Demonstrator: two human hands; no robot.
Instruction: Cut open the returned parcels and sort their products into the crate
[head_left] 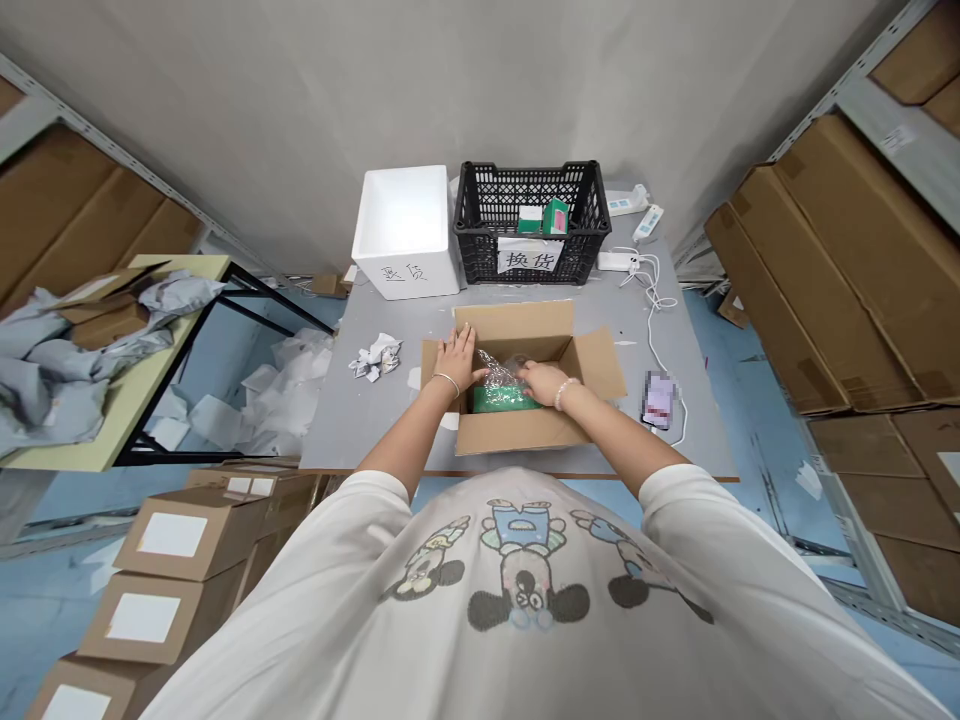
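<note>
the left hand [457, 358] is lying flat and open on the left edge of the cardboard box [517, 325], its fingers spread and pointing away from the body, while the right hand [541, 383] is reaching in from the right, its fingers resting on the clear bubble wrap [496, 372] around a green packet [504, 400]. the hands are apart, with the wrapped packet lying between them and the right hand nearer to it; whether the right hand is closing on the wrap or only pressing on it, i cannot tell. the packet is sitting low in the box near the front wall, its long axis seeming to run left to right, though the wrap is hiding its ends. the box is standing open on the grey tabletop [337, 420], with crumpled paper [375, 357] lying just left of it and a black plastic basket [480, 240] standing behind it.
</note>
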